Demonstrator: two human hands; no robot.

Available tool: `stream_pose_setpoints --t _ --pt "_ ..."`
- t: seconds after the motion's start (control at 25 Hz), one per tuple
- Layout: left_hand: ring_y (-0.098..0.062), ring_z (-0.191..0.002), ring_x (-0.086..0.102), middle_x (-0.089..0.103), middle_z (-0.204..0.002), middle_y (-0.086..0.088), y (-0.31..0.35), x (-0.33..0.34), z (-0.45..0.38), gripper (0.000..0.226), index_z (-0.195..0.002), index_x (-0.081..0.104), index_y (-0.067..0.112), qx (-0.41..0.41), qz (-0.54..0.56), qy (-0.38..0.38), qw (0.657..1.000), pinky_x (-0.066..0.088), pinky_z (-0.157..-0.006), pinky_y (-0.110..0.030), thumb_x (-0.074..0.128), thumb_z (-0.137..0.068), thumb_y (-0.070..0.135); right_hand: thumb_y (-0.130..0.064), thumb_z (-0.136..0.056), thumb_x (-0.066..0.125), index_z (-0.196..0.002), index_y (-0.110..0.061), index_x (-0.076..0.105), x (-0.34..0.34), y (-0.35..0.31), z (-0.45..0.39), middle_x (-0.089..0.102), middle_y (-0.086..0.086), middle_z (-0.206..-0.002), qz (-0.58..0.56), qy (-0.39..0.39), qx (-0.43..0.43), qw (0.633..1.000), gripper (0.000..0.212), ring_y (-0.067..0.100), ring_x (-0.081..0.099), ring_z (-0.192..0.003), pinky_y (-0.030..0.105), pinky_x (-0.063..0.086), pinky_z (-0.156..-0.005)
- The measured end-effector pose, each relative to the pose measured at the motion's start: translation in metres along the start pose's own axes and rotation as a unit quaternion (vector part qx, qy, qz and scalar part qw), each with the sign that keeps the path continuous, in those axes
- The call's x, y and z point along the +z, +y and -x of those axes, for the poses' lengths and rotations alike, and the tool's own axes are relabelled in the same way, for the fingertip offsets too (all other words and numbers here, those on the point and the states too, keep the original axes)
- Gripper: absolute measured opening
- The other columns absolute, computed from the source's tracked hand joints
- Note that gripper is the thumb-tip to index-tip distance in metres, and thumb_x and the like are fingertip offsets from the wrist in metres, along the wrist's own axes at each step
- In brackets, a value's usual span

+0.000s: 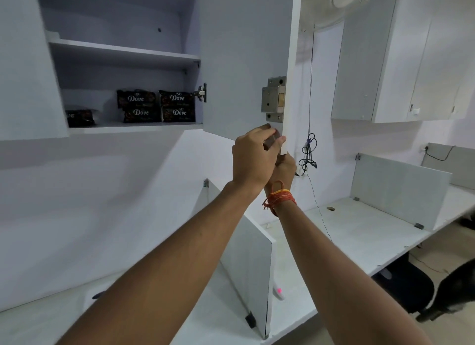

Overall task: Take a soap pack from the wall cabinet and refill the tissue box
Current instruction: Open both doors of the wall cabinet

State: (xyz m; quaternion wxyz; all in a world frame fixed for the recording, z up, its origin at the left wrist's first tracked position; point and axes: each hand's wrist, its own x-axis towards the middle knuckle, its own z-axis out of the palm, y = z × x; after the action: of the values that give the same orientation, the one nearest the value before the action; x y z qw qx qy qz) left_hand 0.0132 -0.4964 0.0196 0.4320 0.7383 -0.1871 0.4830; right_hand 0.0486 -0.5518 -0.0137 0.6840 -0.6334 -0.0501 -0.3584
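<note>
The wall cabinet [123, 128] stands open, its door [244, 61] swung out to the right. On its lower shelf lie several dark Dove soap packs [156, 105], stacked two high, with one more pack [80, 117] to the left. My left hand [253, 159] is raised at the door's lower corner, fingers and thumb closed on a small dark object [270, 142] that I cannot identify. My right hand [285, 169], with an orange thread band at the wrist, sits just below and behind the left, its fingers mostly hidden. No tissue box is in view.
A metal lock [273, 99] is fixed on the door's inner edge. A black cord [307, 154] hangs beside the door below a wall fan [341, 0]. White desks with upright dividers [246, 254] lie below, and a second wall cabinet [401, 61] hangs at right.
</note>
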Motion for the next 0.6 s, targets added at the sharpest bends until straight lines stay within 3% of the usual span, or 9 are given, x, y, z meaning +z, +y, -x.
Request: stream_pose_setpoints --t 0.08,0.16,0.24,0.36,0.48,0.6 --pt "-0.017 -0.101 0.069 0.073 -0.113 -0.007 -0.01 -0.008 0.001 0.031 -0.113 0.072 0.008 0.012 0.007 0.002 1.0 0.054 -0.083 -0.018 0.069 -0.089 0.028 -0.003 -0.085 0.064 -0.093 -0.002 0.066 0.004 0.005 0.007 0.067 -0.002 -0.075 -0.023 -0.005 0.009 1.0 0.008 0.002 0.062 -0.067 0.008 0.048 -0.06" --pt "-0.015 -0.101 0.068 0.073 -0.114 -0.006 -0.025 -0.023 0.002 0.03 -0.112 0.072 0.009 0.009 0.0 0.017 1.0 0.05 -0.077 -0.01 0.067 -0.09 0.03 -0.017 -0.083 0.069 -0.106 -0.006 0.066 0.015 0.018 0.012 0.073 0.004 -0.093 -0.043 -0.024 0.044 0.998 0.026 0.011 0.07 -0.083 0.026 0.057 -0.077" --pt "-0.013 -0.1 0.068 0.073 -0.113 -0.004 -0.044 -0.046 0.002 0.028 -0.111 0.072 0.01 -0.013 -0.01 0.037 0.999 0.053 -0.074 -0.012 0.066 -0.09 0.029 -0.035 -0.08 0.074 -0.109 -0.014 0.064 0.033 0.027 0.022 0.075 0.006 -0.095 -0.064 -0.047 0.086 0.993 0.037 0.02 0.073 -0.086 0.038 0.059 -0.085" --pt "-0.009 -0.096 0.068 0.073 -0.11 -0.002 -0.072 -0.095 -0.001 0.026 -0.109 0.072 0.011 -0.06 -0.031 0.075 0.995 0.053 -0.073 -0.008 0.066 -0.091 0.027 -0.055 -0.072 0.073 -0.104 -0.025 0.062 0.071 0.026 0.043 0.076 0.002 -0.09 -0.069 -0.102 0.094 0.988 0.045 0.019 0.074 -0.086 0.043 0.058 -0.089" --pt "-0.004 -0.091 0.064 0.073 -0.11 -0.002 -0.1 -0.155 -0.008 0.026 -0.112 0.072 0.01 -0.104 -0.062 0.121 0.985 0.042 -0.068 0.005 0.064 -0.093 0.025 -0.048 -0.077 0.073 -0.105 -0.024 0.063 0.123 0.009 0.07 0.075 0.001 -0.089 -0.088 -0.165 0.097 0.978 0.038 0.018 0.073 -0.086 0.044 0.057 -0.088" --pt "-0.001 -0.085 0.061 0.073 -0.11 -0.001 -0.126 -0.22 -0.013 0.026 -0.114 0.071 0.012 -0.133 -0.099 0.159 0.973 0.041 -0.068 0.006 0.064 -0.093 0.026 -0.039 -0.083 0.071 -0.106 -0.016 0.065 0.179 -0.01 0.098 0.075 0.004 -0.088 -0.114 -0.209 0.079 0.968 0.034 0.018 0.073 -0.084 0.043 0.058 -0.088"
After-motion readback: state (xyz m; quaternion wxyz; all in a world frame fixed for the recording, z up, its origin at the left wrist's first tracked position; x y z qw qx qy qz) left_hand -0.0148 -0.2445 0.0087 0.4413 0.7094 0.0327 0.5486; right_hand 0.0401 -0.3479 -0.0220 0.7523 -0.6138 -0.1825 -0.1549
